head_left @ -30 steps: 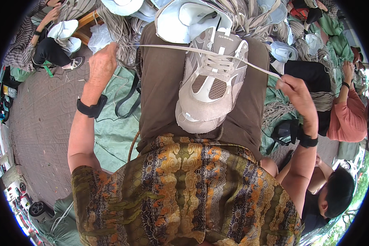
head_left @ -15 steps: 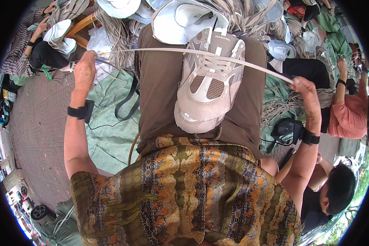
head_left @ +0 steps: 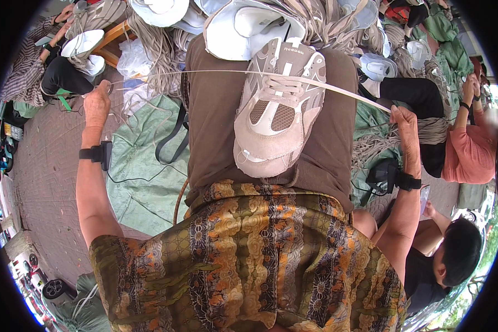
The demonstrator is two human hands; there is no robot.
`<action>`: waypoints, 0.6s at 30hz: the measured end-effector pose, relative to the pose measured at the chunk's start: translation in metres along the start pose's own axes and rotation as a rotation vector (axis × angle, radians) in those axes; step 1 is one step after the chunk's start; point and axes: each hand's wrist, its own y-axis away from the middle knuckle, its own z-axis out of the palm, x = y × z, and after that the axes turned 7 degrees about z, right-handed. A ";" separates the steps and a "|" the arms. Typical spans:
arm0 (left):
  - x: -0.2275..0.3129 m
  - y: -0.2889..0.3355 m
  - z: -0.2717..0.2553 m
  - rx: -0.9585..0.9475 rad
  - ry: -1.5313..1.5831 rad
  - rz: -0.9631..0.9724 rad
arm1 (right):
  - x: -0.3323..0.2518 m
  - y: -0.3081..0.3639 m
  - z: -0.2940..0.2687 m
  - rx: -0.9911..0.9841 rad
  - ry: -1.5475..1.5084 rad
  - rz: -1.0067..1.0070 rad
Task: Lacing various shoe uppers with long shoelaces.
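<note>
Both hands, left (head_left: 97, 102) and right (head_left: 406, 124), pinch the lace (head_left: 205, 72) taut across the shoe (head_left: 276, 119) (keep tension even).

I have one view only, a wide fisheye camera on the wearer's head facing steeply down, close over the patterned brown-and-orange shirt (head_left: 249, 260) and brown-trousered lap (head_left: 216, 127). Straight lines bow toward the round black rim, where seated neighbours crowd the edges.

Clear plastic bag (head_left: 131, 58) upper left
</note>
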 end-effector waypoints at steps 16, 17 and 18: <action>-0.027 0.006 -0.102 -0.339 0.904 -0.274 | -0.027 0.003 0.024 -0.144 0.090 -0.098; -0.022 0.005 -0.131 -0.330 0.924 -0.240 | -0.045 0.005 0.027 -0.137 0.105 -0.180; -0.013 0.000 -0.163 -0.300 1.007 -0.223 | -0.067 0.008 0.026 -0.150 0.102 -0.256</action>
